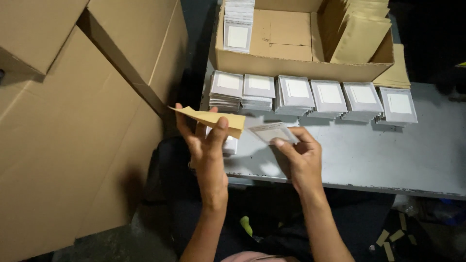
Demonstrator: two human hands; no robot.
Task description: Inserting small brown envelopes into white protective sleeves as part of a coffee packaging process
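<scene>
My left hand [206, 143] holds a tan paper envelope [213, 117] flat, its mouth facing right. In my right hand [302, 153] a small grey card packet [272, 132] with a white square is pinched, its edge close to the envelope's mouth. Both hands hover over the near left corner of a grey table [378, 155]. Under my left hand lies a small white stack [229, 144], partly hidden.
Several stacks of grey packets [313, 97] line the table's far side. Behind them an open cardboard box [291, 63] holds more packets [238, 22] and tan envelopes [361, 34]. Large cardboard cartons [82, 121] stand to the left. Scraps lie on the floor [395, 237].
</scene>
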